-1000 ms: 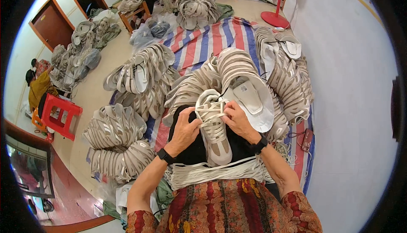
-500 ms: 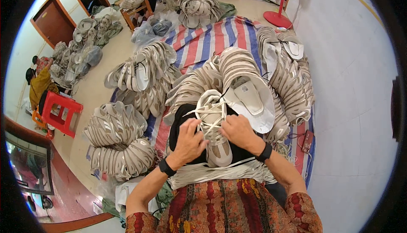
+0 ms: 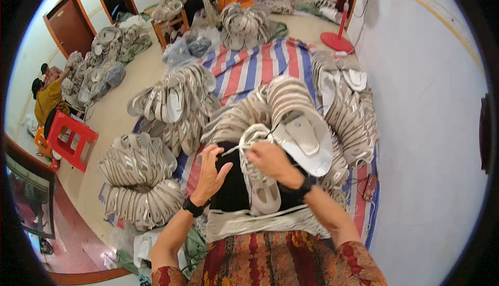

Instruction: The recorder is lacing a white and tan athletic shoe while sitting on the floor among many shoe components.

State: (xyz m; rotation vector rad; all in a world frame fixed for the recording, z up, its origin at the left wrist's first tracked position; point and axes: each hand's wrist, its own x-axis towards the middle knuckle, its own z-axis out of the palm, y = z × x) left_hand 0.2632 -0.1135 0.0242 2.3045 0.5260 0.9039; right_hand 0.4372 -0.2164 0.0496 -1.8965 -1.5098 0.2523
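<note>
A beige and white shoe upper [image 3: 266,198] lies toe toward me on a black cloth [image 3: 228,192] over my lap. Pale laces run across its throat. My right hand [image 3: 273,162] is over the upper, its fingers pinched at the lacing and blurred by motion. To the left of the upper, my left hand [image 3: 210,176] has its thumb apart from its fingers. A white shoelace [image 3: 232,150] stretches from the upper to near those fingertips. A bundle of loose white laces [image 3: 260,223] lies across my lap.
Curved stacks of shoe uppers [image 3: 143,200] stand left, ahead and right [image 3: 353,119] on a striped sheet [image 3: 260,67]. A white wall [image 3: 426,130] bounds the right. Red stool [image 3: 70,140], fan base [image 3: 338,41] and other people [image 3: 49,99] are farther off.
My right hand has moved left across the upper's lacing. The left hand has drawn left, away from the upper, with its thumb spread. The whole view has shifted slightly.
</note>
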